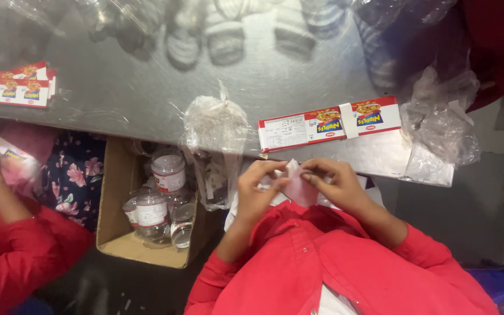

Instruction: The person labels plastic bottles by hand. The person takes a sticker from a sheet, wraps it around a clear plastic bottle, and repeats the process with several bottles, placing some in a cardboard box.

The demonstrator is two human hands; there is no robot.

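Both my hands, left hand (259, 189) and right hand (335, 185), pinch one pale label (296, 182), mid-peel. Label stack (329, 123) on desk (118, 87) above mostly untouched; jars (160, 198) left of it boxed.

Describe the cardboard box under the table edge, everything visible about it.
The cardboard box is plain brown, open at the top, and sits below the steel table's edge. It holds several clear plastic jars with pale labels, some upright, some tilted. A knotted clear plastic bag hangs over its right side.
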